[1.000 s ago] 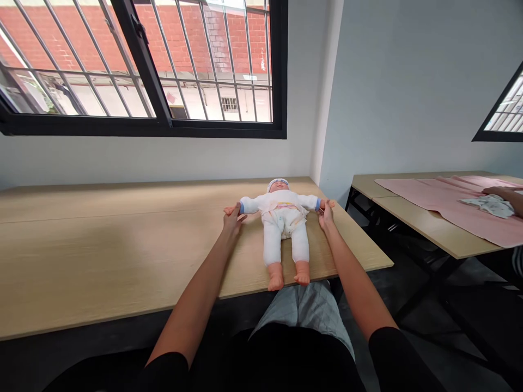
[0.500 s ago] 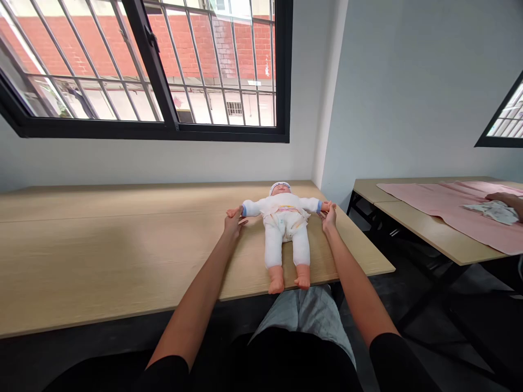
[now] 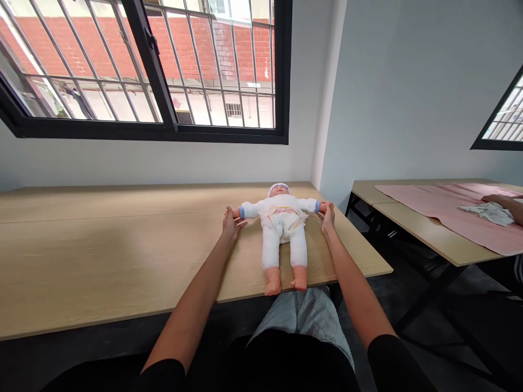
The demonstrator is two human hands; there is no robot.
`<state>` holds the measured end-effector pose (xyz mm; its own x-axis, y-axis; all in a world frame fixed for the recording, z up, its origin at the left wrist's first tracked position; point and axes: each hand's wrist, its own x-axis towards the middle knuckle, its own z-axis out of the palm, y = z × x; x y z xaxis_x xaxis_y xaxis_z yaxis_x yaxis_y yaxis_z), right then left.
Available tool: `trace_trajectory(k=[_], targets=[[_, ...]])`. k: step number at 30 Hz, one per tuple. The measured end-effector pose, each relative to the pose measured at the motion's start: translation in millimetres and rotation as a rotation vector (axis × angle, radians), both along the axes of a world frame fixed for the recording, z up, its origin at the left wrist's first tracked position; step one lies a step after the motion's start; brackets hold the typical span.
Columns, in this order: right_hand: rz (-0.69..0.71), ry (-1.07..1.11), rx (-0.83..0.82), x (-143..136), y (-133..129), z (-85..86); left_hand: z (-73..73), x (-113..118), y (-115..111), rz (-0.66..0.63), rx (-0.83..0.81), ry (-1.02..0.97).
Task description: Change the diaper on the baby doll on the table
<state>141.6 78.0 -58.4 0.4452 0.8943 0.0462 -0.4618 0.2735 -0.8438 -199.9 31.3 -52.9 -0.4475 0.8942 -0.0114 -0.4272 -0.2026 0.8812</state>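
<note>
A baby doll (image 3: 281, 218) lies on its back on the wooden table (image 3: 122, 256), its feet at the front edge and its arms stretched out sideways. It has a white body, blue cuffs, a white headband and a diaper (image 3: 285, 223) around its hips. My left hand (image 3: 232, 222) holds the doll's hand on the left side, thumb on top and the other fingers reaching beneath the arm. On the other side, my right hand (image 3: 327, 218) grips the doll's other hand in the same way.
To the right stands another table (image 3: 457, 247) with a pink sheet (image 3: 433, 204) over it. There a co-worker's hand (image 3: 500, 200) rests by a crumpled white patterned cloth (image 3: 488, 213). A barred window (image 3: 220, 133) and a wall are behind my table.
The view has shifted very slightly. My left thumb has moved up a little at the doll's hand; the doll stays in the same pose.
</note>
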Motion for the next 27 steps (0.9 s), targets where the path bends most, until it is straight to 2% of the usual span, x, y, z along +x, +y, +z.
trace_trajectory(k=[7,12,17,27], targets=[[-0.017,0.036,-0.075,2.5,0.3,2.1,-1.5,1.4,0.0,0.04,0.022,0.06],[-0.116,-0.039,-0.176,5.7,3.6,-0.9,-2.3,1.6,-1.1,0.074,-0.001,0.107],[-0.156,-0.114,-0.279,10.4,9.3,-8.2,-1.0,1.1,-3.8,0.049,-0.025,0.065],[-0.164,-0.105,-0.335,9.3,8.5,-9.5,6.6,-4.6,-8.0,-0.024,-0.122,-0.036]])
